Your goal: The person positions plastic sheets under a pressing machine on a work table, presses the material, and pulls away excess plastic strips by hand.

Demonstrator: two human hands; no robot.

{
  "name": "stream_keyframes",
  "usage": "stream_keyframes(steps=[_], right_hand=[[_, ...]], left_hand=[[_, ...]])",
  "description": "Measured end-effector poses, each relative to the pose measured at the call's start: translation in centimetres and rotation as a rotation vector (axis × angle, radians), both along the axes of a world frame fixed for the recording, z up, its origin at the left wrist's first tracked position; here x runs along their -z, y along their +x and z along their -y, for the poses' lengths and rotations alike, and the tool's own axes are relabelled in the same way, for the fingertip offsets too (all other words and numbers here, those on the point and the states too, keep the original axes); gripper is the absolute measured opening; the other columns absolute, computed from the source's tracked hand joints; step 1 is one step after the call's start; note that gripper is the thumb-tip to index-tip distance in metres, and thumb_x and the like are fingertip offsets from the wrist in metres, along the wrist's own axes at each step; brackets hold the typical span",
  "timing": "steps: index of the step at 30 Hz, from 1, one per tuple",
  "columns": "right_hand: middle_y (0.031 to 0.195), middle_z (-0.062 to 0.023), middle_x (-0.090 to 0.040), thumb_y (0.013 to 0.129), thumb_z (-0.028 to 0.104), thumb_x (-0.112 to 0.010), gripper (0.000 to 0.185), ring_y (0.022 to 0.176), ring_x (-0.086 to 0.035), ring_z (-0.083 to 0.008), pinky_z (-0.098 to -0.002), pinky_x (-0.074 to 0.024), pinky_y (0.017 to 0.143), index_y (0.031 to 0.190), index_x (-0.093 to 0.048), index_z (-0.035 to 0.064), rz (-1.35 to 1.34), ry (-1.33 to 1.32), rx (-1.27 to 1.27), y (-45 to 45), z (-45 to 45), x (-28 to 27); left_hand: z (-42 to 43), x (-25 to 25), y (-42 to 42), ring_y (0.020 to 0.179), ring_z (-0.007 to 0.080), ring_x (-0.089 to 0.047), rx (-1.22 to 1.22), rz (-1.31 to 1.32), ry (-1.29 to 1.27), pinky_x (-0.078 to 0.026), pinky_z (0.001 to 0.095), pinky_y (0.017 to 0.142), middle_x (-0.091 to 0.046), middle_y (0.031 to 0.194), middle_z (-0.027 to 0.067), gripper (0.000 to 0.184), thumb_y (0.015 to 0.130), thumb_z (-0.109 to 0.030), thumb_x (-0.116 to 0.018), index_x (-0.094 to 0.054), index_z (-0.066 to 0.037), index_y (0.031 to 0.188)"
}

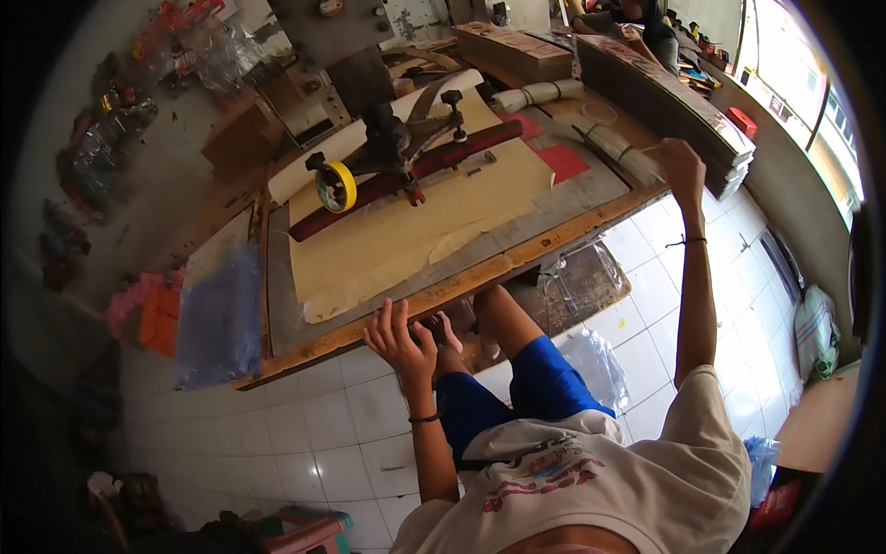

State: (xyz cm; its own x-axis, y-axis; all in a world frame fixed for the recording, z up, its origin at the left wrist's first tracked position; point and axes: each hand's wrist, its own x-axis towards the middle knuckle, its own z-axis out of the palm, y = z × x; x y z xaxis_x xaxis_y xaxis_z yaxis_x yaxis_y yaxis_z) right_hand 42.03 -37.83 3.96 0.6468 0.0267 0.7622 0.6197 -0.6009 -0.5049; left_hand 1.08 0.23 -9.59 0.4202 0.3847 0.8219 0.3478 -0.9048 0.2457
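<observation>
My left hand (pixel 402 347) is held at the front edge of the worktable (pixel 517 262), its fingers spread with nothing in them. Over at the table's right corner, my right hand (pixel 683 173) has its fingers bent and drawn together at the end of a tied bundle of pale strips (pixel 620 150). What those fingers hold is too small to make out. Between the hands lies a large cream sheet (pixel 388 263) with a torn front edge. A dark metal device with a red bar (pixel 471 150) rests across it, and a yellow tape roll (pixel 344 186) hangs at its left end.
Long stacked boxes (pixel 664 92) line the table's back right. Another pale bundle (pixel 538 95) and a red piece (pixel 563 163) lie nearer the middle. Clear plastic sheets (pixel 219 319) overhang the left side. A wooden bench (pixel 581 291) stands below the front edge.
</observation>
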Motion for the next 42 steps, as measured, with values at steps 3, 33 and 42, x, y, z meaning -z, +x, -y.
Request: stream_keyframes(steps=[3,33,42], right_hand=[[0.101,-0.0089,-0.075,0.095,0.004,-0.061,0.017,0.090,-0.071,-0.0144,-0.0287,-0.0550,0.080,0.110,-0.070,0.0023,0.143,0.149,-0.127,-2.9,-2.3,-4.2],[0.073,-0.0047,-0.068,0.087,0.020,-0.073,0.010,0.065,-0.068,-0.0234,-0.0349,-0.0507,0.056,0.091,-0.068,0.0116,-0.058,-0.547,-1.457,-8.3,-28.1,1.9],[0.077,-0.0047,-0.066,0.086,0.013,-0.076,0.010,0.066,-0.065,-0.0223,-0.0340,-0.0488,0.055,0.089,-0.067,0.0085,-0.099,-0.352,-1.394,-8.5,-27.4,0.1]], left_hand=[[0.1,0.0,0.0,0.131,0.0332,-0.043,-0.009,-0.020,-0.005,-0.022,0.0584,0.113,-0.051,0.141,0.0096,0.042,0.091,-0.022,-0.052,-0.059,-0.013,0.131],[-6.8,-12.3,13.8,0.073,0.0041,-0.057,1.238,-0.709,-1.052,-0.049,0.0206,0.059,-0.056,0.079,-0.0008,0.019,0.091,-0.002,-0.067,-0.050,-0.004,0.084],[-4.7,-13.0,13.4,0.067,0.0032,-0.056,1.076,-0.523,-1.390,-0.046,0.0175,0.055,-0.054,0.082,-0.0007,0.015,0.095,-0.005,-0.064,-0.055,-0.002,0.106]])
